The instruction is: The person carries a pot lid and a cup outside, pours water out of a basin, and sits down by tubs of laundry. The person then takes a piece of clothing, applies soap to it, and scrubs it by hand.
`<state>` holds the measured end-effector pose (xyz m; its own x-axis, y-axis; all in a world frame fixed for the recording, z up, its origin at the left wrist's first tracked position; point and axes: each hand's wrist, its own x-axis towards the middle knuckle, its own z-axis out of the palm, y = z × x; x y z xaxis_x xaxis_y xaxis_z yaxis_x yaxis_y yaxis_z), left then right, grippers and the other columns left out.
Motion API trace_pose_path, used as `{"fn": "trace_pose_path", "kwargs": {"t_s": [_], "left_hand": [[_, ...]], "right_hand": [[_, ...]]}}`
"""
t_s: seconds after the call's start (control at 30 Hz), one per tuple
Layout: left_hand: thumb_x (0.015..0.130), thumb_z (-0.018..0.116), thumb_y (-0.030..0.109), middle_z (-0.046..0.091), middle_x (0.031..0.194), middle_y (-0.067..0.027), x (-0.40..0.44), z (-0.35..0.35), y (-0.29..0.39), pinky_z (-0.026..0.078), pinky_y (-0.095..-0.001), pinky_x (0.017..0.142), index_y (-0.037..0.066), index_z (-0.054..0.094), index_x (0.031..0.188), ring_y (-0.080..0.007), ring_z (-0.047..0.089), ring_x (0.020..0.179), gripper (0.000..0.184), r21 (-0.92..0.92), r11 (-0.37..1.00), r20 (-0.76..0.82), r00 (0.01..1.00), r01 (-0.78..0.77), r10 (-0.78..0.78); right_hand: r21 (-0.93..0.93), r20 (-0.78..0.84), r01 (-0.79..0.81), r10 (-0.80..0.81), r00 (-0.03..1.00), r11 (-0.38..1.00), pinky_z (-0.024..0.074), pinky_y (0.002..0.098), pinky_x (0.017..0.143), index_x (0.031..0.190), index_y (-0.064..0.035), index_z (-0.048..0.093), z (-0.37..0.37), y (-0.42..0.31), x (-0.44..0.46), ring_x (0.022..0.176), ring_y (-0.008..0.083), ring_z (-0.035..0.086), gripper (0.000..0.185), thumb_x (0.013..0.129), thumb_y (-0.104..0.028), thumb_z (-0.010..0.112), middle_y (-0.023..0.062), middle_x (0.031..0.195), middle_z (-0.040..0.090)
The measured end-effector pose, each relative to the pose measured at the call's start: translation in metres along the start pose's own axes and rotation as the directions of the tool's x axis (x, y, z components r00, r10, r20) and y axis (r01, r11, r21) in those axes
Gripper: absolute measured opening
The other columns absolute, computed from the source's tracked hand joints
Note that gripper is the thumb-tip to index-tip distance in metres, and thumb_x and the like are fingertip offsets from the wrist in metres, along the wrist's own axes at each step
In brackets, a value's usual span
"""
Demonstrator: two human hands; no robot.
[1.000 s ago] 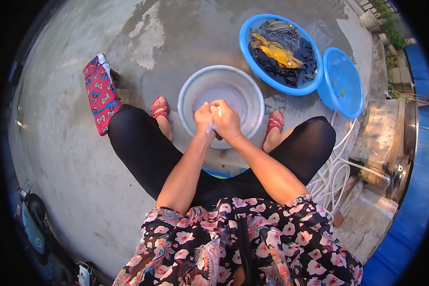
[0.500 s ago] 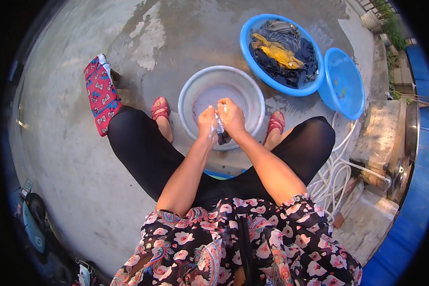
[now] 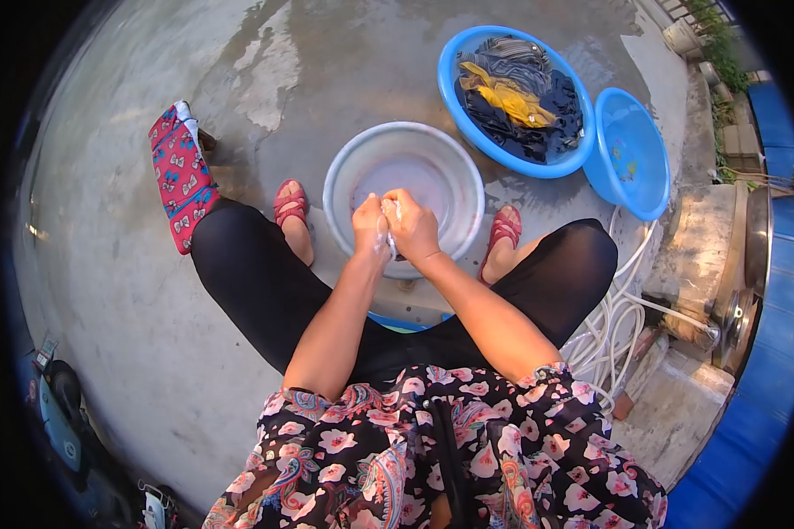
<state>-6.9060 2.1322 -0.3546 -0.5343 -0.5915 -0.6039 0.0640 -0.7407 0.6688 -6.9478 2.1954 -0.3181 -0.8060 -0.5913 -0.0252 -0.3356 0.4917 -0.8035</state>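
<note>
My left hand (image 3: 371,227) and my right hand (image 3: 412,227) are closed and pressed together over the near part of a pale round basin (image 3: 335,159). White suds cover parts of both hands. Between and below them a small bit of dark cloth (image 3: 400,257) shows; most of it is hidden by the fingers. The basin stands on the concrete between my feet, and its inside looks wet and whitish.
A blue tub (image 3: 452,84) with dark clothes and a yellow cloth (image 3: 512,99) stands at the upper right, beside a smaller blue basin (image 3: 626,141). White hose (image 3: 604,339) coils at the right. A pink patterned cloth (image 3: 181,172) lies by my left knee.
My hands have come together again after being slightly apart half a second ago, and less dark cloth shows below them. The whole view has shifted slightly.
</note>
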Motion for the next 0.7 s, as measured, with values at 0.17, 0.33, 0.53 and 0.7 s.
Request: {"fn": "trace_pose_path", "kwargs": {"t_s": [0.17, 0.33, 0.53, 0.7], "left_hand": [[0.091, 0.038, 0.022, 0.051, 0.066, -0.0037, 0.006, -0.016, -0.002, 0.042, -0.0293, 0.051, 0.004, 0.051, 0.075, -0.0126, 0.050, 0.057, 0.028, -0.101, 0.995, 0.180, 0.984, 0.012, 0.007], [0.089, 0.043, 0.027, 0.050, 0.065, -0.0027, -0.006, 0.004, 0.005, 0.041, -0.0272, 0.051, 0.004, 0.052, 0.075, -0.0119, 0.050, 0.059, 0.029, 0.073, 0.997, 0.012, 0.999, 0.039, -0.040], [0.082, 0.057, 0.034, 0.060, 0.081, -0.0100, -0.011, -0.002, 0.033, 0.046, -0.0277, 0.053, 0.001, 0.056, 0.091, -0.0152, 0.057, 0.063, 0.035, 0.253, 0.952, 0.344, 0.904, 0.173, -0.255], [0.081, 0.058, 0.032, 0.062, 0.084, -0.0102, -0.018, -0.015, 0.046, 0.048, -0.0285, 0.060, 0.000, 0.058, 0.094, -0.0146, 0.059, 0.070, 0.035, 0.481, 0.843, 0.431, 0.772, 0.241, -0.467]], "right_hand": [[-0.029, 0.004, 0.110, -0.109, 0.994, 0.994, 0.0438, 0.0413, 0.054, 0.085, -0.0100, 0.053, -0.005, -0.017, -0.012, 0.059, 0.0330, 0.058, 0.018, 0.082, -0.027, 0.048, 0.0135, 0.064, 0.059], [-0.068, 0.048, 0.015, -0.012, 0.999, 0.998, 0.0446, 0.0358, 0.054, 0.091, -0.0085, 0.055, -0.019, 0.025, 0.013, 0.060, 0.0275, 0.059, 0.018, 0.081, -0.024, 0.052, 0.0118, 0.063, 0.059], [0.650, 0.469, -0.494, 0.206, 0.859, 0.578, 0.0464, 0.0221, 0.060, 0.099, -0.0012, 0.052, -0.087, 0.016, 0.035, 0.072, 0.0108, 0.058, 0.022, 0.080, -0.010, 0.057, 0.0043, 0.082, 0.058], [0.590, 0.671, -0.583, 0.062, 0.738, 0.558, 0.0476, 0.0217, 0.065, 0.109, -0.0011, 0.047, -0.115, 0.012, 0.047, 0.073, 0.0103, 0.057, 0.034, 0.078, -0.008, 0.059, 0.0043, 0.083, 0.056]]}}
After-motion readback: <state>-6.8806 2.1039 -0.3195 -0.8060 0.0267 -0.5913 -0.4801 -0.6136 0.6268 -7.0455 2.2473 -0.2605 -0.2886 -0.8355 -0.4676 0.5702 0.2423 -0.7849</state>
